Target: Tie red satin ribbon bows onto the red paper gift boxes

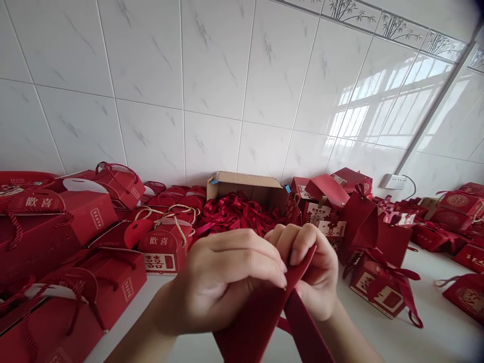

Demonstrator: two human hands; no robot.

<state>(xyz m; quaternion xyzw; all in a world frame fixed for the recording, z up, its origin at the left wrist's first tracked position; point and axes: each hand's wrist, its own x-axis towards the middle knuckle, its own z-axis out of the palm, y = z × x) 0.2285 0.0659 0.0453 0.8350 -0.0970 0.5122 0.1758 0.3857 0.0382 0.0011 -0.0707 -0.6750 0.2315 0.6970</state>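
My left hand is closed, its fingers pinching the upper part of a red paper gift box whose panels narrow upward. My right hand is closed against it from the other side, with thumb and bent fingers on a dark red ribbon. The ribbon hangs down from between the hands toward the lower edge of the view. A pointed red tip sticks up by the right fingers. The fingers hide where ribbon and box meet, and the box's lower part is out of view.
Behind my hands stands an open cardboard box full of red ribbons. Red boxes with rope handles crowd the left. To the right are pointed red boxes and a ribbon-tied box. A power strip sits by the tiled wall.
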